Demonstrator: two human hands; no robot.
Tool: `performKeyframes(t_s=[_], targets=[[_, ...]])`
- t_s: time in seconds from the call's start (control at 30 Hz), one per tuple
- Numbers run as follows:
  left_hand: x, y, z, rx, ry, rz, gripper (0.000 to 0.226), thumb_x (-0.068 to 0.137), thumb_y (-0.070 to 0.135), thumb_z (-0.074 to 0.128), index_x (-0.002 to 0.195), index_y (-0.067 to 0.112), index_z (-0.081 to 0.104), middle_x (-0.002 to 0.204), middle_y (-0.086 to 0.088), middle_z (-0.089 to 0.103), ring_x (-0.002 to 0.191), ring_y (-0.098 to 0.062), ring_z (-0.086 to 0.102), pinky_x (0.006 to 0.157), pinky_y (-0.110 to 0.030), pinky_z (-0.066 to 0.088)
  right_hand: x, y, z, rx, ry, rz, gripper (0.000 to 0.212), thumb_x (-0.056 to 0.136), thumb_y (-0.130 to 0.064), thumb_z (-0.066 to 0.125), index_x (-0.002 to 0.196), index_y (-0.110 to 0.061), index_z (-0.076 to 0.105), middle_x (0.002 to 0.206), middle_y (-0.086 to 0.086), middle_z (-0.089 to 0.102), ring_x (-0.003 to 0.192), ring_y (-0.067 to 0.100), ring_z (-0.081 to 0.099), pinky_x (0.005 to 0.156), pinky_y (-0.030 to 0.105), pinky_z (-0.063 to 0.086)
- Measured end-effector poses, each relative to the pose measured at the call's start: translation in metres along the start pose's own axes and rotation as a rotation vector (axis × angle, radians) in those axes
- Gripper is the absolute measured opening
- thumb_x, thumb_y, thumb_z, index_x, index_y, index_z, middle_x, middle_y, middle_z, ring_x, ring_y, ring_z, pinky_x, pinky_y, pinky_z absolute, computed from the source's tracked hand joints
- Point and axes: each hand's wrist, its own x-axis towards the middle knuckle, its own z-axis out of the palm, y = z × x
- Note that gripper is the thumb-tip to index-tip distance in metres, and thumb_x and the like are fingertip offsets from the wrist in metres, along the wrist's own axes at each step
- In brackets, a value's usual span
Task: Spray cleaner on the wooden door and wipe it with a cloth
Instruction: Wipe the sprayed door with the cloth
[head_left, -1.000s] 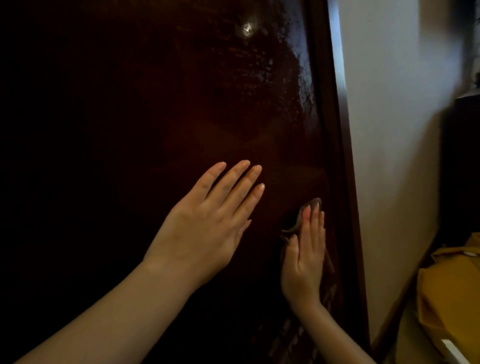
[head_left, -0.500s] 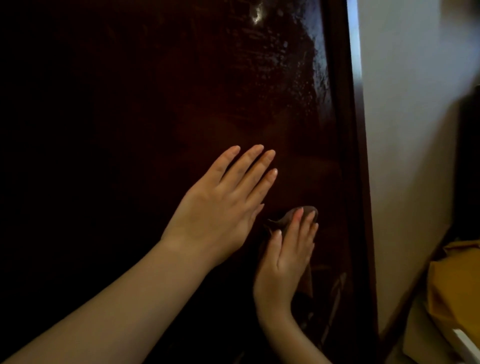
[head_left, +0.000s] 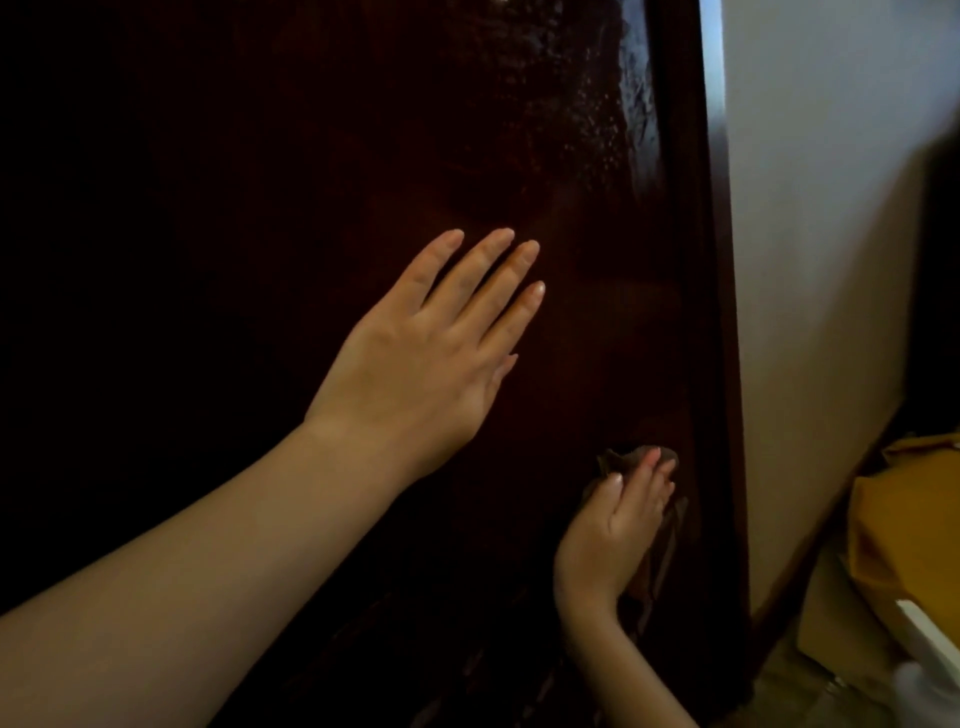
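The dark glossy wooden door (head_left: 571, 182) fills most of the view, with wet droplets and streaks glinting near its upper right. My left hand (head_left: 431, 353) lies flat on the door at mid height, fingers straight and slightly apart, holding nothing. Lower right, my right hand (head_left: 618, 525) presses a brownish cloth (head_left: 667, 535) against the door near its right edge. The cloth peeks out above the fingertips and hangs down behind the palm. No spray bottle is clearly visible.
The dark door frame (head_left: 719, 364) runs down the right side, with a pale wall (head_left: 810, 260) beyond it. A yellow bag or box (head_left: 909, 535) sits on the floor at lower right, with a white object (head_left: 930, 639) in front of it.
My right hand has slid the cloth downward along the door's right side. My left hand stays flat on the door. The view has shifted slightly.
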Motion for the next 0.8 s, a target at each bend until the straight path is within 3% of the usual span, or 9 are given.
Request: performKeyframes(t_s=[0.13, 0.3, 0.37, 0.5, 0.57, 0.67, 0.8], targets=[[-0.001, 0.001, 0.000, 0.016, 0.012, 0.001, 0.056, 0.096, 0.033, 0.007, 0.146, 0.010, 0.016, 0.155, -0.014, 0.013, 0.144, -0.028, 0.009, 0.115, -0.043, 0.005, -0.011, -0.031, 0.007, 0.000, -0.082, -0.219, 0.054, 0.086, -0.050, 0.009, 0.137, -0.036, -0.001, 0.148, -0.019, -0.010, 0.137, -0.002, -0.015, 0.113, 0.024, -0.010], [-0.001, 0.001, 0.000, 0.049, 0.007, 0.004, 0.056, 0.096, 0.033, 0.005, 0.147, 0.011, 0.014, 0.155, -0.013, 0.012, 0.144, -0.028, 0.008, 0.116, -0.043, 0.005, 0.014, -0.012, 0.000, 0.018, -0.072, -0.380, 0.050, 0.089, -0.044, 0.013, 0.139, -0.035, 0.006, 0.149, -0.021, -0.002, 0.138, -0.007, -0.008, 0.113, 0.018, -0.007], [-0.001, 0.001, 0.000, 0.051, 0.008, 0.010, 0.056, 0.096, 0.033, 0.006, 0.147, 0.011, 0.015, 0.155, -0.013, 0.013, 0.144, -0.028, 0.009, 0.116, -0.043, 0.006, 0.033, 0.010, -0.010, 0.000, -0.059, -0.289, 0.047, 0.094, -0.042, 0.015, 0.139, -0.033, 0.007, 0.150, -0.018, -0.001, 0.139, -0.004, -0.006, 0.115, 0.022, -0.003], [-0.001, 0.001, 0.002, 0.065, 0.021, 0.011, 0.056, 0.097, 0.033, 0.004, 0.147, 0.011, 0.014, 0.156, -0.013, 0.011, 0.144, -0.028, 0.008, 0.116, -0.043, 0.006, 0.043, 0.055, -0.029, -0.007, -0.047, 0.144, 0.047, 0.102, -0.032, 0.018, 0.148, -0.024, 0.009, 0.157, -0.007, 0.002, 0.142, 0.008, -0.001, 0.116, 0.031, 0.001], [-0.001, 0.001, 0.002, 0.069, 0.018, 0.017, 0.056, 0.097, 0.033, 0.004, 0.147, 0.010, 0.014, 0.156, -0.013, 0.012, 0.144, -0.029, 0.009, 0.116, -0.043, 0.005, 0.035, 0.062, -0.028, -0.011, -0.024, 0.261, 0.048, 0.102, -0.032, 0.018, 0.148, -0.020, 0.009, 0.157, -0.003, 0.002, 0.143, 0.013, -0.001, 0.117, 0.034, 0.001], [0.000, 0.002, 0.001, 0.097, 0.005, 0.031, 0.056, 0.097, 0.033, 0.002, 0.147, 0.011, 0.011, 0.156, -0.013, 0.009, 0.144, -0.029, 0.007, 0.116, -0.043, 0.005, 0.028, 0.045, -0.021, 0.029, -0.040, 0.234, 0.049, 0.102, -0.031, 0.020, 0.149, -0.020, 0.009, 0.157, -0.004, 0.001, 0.143, 0.014, -0.003, 0.117, 0.037, 0.000], [0.001, 0.002, -0.001, 0.099, 0.003, 0.027, 0.057, 0.096, 0.033, 0.002, 0.147, 0.011, 0.011, 0.156, -0.013, 0.010, 0.144, -0.028, 0.008, 0.116, -0.042, 0.006, 0.026, 0.011, -0.009, 0.085, -0.070, -0.003, 0.050, 0.100, -0.035, 0.020, 0.148, -0.026, 0.009, 0.154, -0.014, 0.000, 0.141, 0.005, -0.006, 0.116, 0.033, -0.004]])
